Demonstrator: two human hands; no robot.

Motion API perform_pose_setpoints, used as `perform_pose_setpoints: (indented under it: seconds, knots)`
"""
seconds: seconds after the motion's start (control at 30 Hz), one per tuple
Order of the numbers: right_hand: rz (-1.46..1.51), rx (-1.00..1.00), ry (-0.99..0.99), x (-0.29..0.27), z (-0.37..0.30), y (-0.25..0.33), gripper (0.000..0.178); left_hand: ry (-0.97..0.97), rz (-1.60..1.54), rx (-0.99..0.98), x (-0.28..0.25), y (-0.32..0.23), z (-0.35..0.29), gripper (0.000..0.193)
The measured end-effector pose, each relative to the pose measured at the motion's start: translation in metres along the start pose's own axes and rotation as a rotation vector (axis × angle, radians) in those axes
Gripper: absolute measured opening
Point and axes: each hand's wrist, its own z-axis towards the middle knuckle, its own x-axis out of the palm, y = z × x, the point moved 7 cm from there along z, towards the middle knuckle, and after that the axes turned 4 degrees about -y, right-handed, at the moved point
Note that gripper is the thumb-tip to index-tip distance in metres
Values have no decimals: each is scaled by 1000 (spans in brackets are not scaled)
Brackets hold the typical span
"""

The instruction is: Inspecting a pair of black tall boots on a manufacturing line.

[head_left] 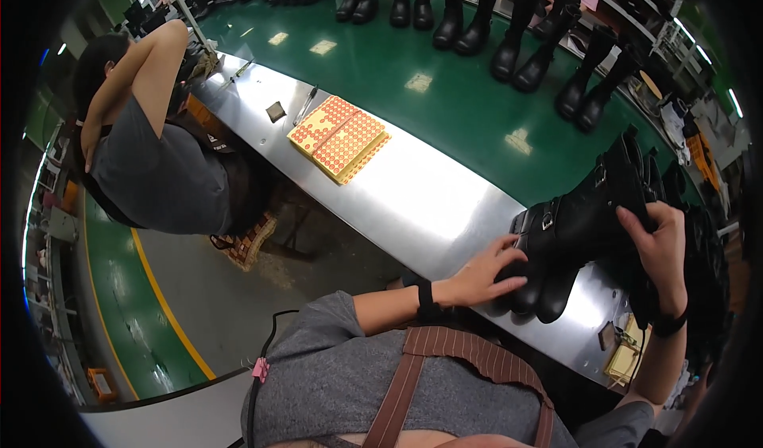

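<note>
Two bare hands are on a black buckled boot [568, 221], which lies tilted over the metal desk [413, 197], its shaft sloping up to the right and its foot down to the left. At the foot end of the buckled boot is the left hand [481, 279], fingers spread, the tips touching the leather. At the shaft is the right hand [661, 245], thumb on the near side and the other fingers bent toward the far side, pinching the shaft; their tips are partly hidden. Just below the buckled boot, more dark rounded toes [555, 298] show.

Well left of the buckled boot lie a yellow stack with red patterning [338, 134], a pen [304, 104] and a small dark block [275, 112]. Near it, below its shaft, are another dark block [607, 336] and a pale yellow stack [625, 360]. Beyond the buckled boot, a green surface [373, 74] carries a row of tall black boots [451, 23]. Far to its left sits a co-worker in grey [171, 174], one elbow raised.
</note>
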Motion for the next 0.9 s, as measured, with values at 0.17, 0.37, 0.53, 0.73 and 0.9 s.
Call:
perform_pose_setpoints:
  seconds: [0.17,0.37,0.53,0.73,0.9]
  knots:
    - [-167,22,-102,-29,65,-61,51,-460,-240,-257,-81,54,33,17]
    - [-355,95,-228,-81,162,-163,41,-581,-700,-554,-106,134,32,19]
    - [-217,433,-402,-111,175,-129,36,-616,-873,-589,-102,139,34,19]
    - [-794,63,-437,-54,282,-207,53,-633,-746,-649,-124,136,19,20]
    - [-704,509,170,-51,237,-483,75,-402,-790,-653,-81,139,45,15]
